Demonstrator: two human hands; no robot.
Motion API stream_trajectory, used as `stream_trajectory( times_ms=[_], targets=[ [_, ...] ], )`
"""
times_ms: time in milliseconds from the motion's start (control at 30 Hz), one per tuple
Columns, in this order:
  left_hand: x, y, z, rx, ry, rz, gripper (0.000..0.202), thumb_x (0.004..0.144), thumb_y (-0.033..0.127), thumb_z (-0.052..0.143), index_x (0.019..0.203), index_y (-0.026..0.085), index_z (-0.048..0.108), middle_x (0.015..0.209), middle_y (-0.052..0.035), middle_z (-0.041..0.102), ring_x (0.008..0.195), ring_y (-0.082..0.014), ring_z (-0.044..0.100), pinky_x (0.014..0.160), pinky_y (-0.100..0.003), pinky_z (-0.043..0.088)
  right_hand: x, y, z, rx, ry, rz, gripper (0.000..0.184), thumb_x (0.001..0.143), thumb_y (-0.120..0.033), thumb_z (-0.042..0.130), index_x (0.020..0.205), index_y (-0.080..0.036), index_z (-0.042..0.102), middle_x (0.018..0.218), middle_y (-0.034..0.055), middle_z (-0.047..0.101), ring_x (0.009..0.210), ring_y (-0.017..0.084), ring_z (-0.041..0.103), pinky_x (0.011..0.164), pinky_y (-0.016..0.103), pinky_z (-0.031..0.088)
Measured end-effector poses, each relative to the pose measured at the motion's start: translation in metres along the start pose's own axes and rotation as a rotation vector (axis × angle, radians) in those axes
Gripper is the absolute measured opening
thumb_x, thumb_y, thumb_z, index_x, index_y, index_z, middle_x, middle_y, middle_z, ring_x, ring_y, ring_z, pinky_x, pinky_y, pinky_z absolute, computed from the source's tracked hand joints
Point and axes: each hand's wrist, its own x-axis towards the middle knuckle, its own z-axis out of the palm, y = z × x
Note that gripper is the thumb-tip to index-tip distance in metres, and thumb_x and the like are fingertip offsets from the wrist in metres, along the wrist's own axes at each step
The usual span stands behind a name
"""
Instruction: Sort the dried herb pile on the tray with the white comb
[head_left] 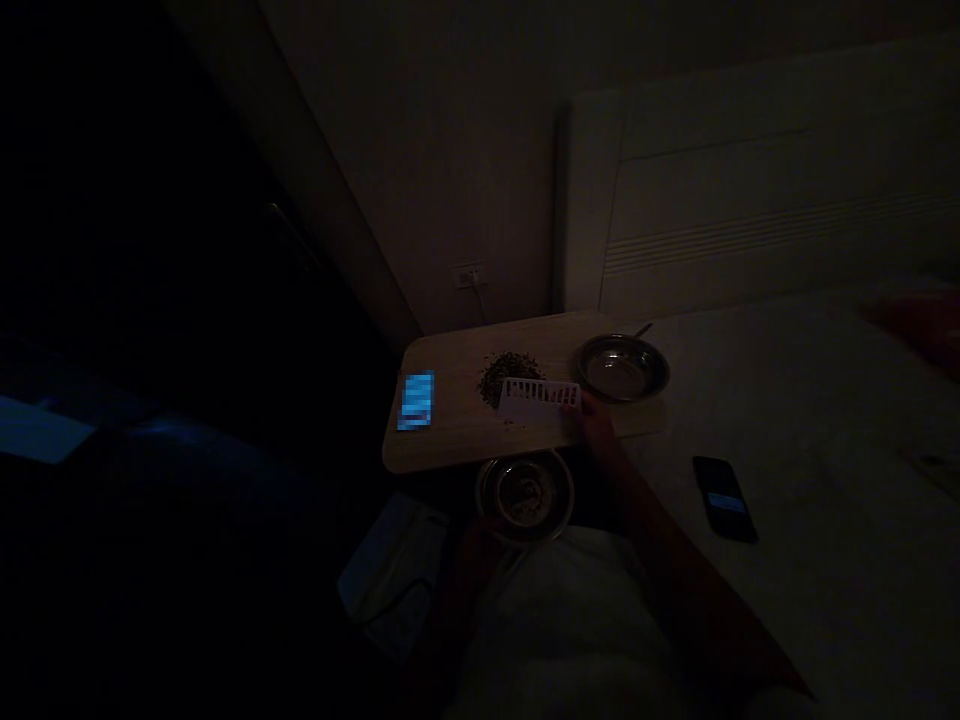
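Note:
My right hand (pixel 596 420) grips the right end of a white plastic piece with a row of slots (pixel 536 402), perhaps a small tray or scraper. It stands at the near side of a pile of small dark bits (pixel 502 372), hiding part of it; their kind is too dark to tell. The pile lies on a light wooden tabletop (pixel 450 355). Below the table's near edge, my left hand (pixel 480 545) holds the rim of a metal bowl (pixel 486 495) with some pale matter inside. Its fingers are dim, partly lost in shadow.
A second metal bowl (pixel 622 368) with a utensil handle (pixel 643 330) stands at the table's right end. A lit screen (pixel 416 400) lies at the left. A dark phone (pixel 724 500) rests on the bed (pixel 810 420). A plug sits in the wall socket (pixel 469 276).

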Motion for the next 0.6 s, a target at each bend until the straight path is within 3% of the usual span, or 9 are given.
stream_trajectory(
  times_ms=[300, 467, 600],
  targets=[
    [-0.0066, -0.0017, -0.0029, -0.020, -0.012, -0.001, 0.027, 0.060, 0.008, 0.080, 0.081, 0.024, 0.076, 0.100, -0.0088, 0.080, 0.127, -0.0427, 0.063, 0.113, -0.056, 0.045, -0.0030, -0.0092, 0.0021, 0.065, 0.025, 0.103, 0.035, 0.063, -0.043, 0.077, 0.091, -0.022, 0.076, 0.093, 0.0040, 0.080, 0.088, 0.026, 0.067, 0.086, 0.040, 0.054],
    [-0.0054, 0.0022, 0.0020, -0.054, 0.033, 0.060, 0.031, 0.056, -0.001, 0.077, 0.075, 0.023, 0.075, 0.094, -0.0096, 0.080, 0.135, -0.0422, 0.058, 0.119, -0.055, 0.038, -0.0054, -0.0085, 0.0030, 0.055, 0.020, 0.090, 0.035, 0.063, -0.042, 0.077, 0.092, -0.021, 0.076, 0.094, 0.0044, 0.080, 0.090, 0.026, 0.067, 0.088, 0.040, 0.053],
    [-0.0037, 0.0024, 0.0010, -0.039, 0.036, 0.044, 0.032, 0.054, -0.002, 0.078, 0.071, 0.025, 0.074, 0.092, -0.0082, 0.081, 0.132, -0.0421, 0.060, 0.118, -0.055, 0.040, -0.0064, -0.0083, 0.0039, 0.065, -0.015, 0.086, 0.033, 0.066, -0.044, 0.076, 0.090, -0.021, 0.075, 0.091, 0.0038, 0.079, 0.089, 0.026, 0.068, 0.086, 0.040, 0.053]
  ],
)
